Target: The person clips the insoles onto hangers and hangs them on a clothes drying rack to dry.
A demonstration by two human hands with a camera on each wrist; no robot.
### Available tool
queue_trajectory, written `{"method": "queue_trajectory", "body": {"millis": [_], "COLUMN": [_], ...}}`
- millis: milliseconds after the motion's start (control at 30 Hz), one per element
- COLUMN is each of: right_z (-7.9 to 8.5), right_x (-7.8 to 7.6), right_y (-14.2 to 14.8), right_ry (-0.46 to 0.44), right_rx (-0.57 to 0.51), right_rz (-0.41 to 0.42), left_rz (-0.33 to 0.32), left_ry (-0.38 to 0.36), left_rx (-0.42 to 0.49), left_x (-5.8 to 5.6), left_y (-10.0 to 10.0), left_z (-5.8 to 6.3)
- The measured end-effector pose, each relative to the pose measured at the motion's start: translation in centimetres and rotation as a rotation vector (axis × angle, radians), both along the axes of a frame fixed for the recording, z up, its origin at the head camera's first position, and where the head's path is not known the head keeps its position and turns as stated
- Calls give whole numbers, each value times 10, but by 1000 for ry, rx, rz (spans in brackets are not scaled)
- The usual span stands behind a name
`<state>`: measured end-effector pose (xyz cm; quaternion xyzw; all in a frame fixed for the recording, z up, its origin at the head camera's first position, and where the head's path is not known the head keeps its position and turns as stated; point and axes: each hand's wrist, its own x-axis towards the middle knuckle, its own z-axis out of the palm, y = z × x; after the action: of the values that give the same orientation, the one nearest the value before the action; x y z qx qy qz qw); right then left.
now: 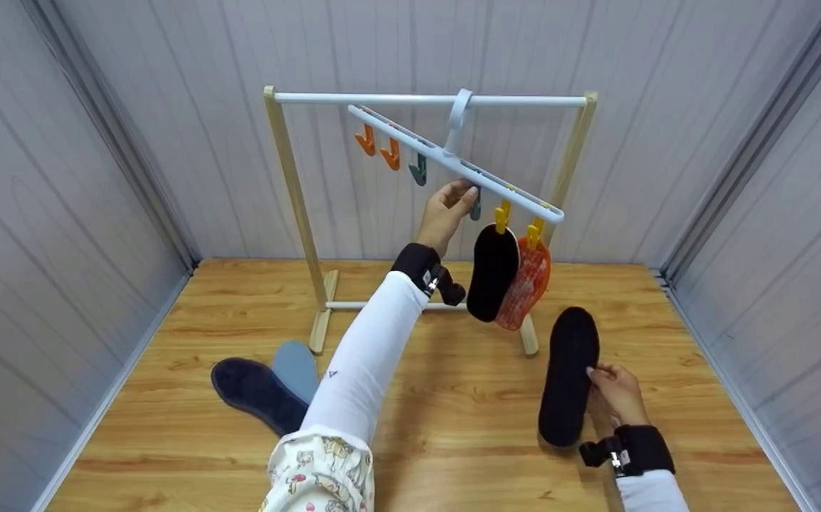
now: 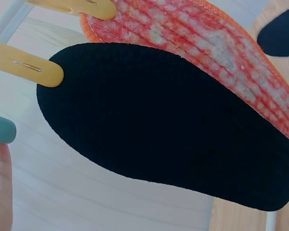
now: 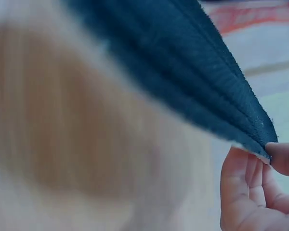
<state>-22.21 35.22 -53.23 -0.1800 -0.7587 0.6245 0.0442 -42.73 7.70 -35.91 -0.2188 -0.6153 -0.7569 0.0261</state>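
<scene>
My left hand [image 1: 446, 210] is raised to the white hanger [image 1: 446, 158] and pinches a grey-green clip [image 1: 476, 205] that hangs from it. In the left wrist view, its fingers [image 2: 1, 168] meet that clip's lower end. My right hand [image 1: 620, 390] pinches a black insole [image 1: 568, 377] by its side edge, above the floor. Thumb and fingers grip the insole's rim in the right wrist view. Beside the left hand, one yellow clip [image 1: 501, 217] bears another black insole [image 1: 493, 274], and a second yellow clip [image 1: 533, 235] bears a red-and-white insole [image 1: 526, 284] with orange trim.
The hanger hooks over the white bar [image 1: 368, 99] of a wooden-legged rack. Two orange clips [image 1: 390, 154] and another grey-green clip [image 1: 418, 171] hang on its left half. A dark insole [image 1: 257, 390] and a grey-blue insole [image 1: 295, 366] lie on the wooden floor [image 1: 168, 441], partly behind the left arm.
</scene>
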Motion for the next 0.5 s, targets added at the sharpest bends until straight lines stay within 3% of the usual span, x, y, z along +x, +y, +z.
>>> {"method": "queue_trajectory", "body": {"millis": [233, 500], "right_z": [21, 43], "right_x": [2, 6], "right_y": [-24, -48], "right_ry": [75, 141], "right_rx": [-16, -177], "right_rz": [40, 76], "left_rz": [-6, 55], "left_ry": [-1, 22], "left_rx": [1, -24], "left_x": [1, 5], "left_y": [-5, -6], "left_z": [1, 3]}}
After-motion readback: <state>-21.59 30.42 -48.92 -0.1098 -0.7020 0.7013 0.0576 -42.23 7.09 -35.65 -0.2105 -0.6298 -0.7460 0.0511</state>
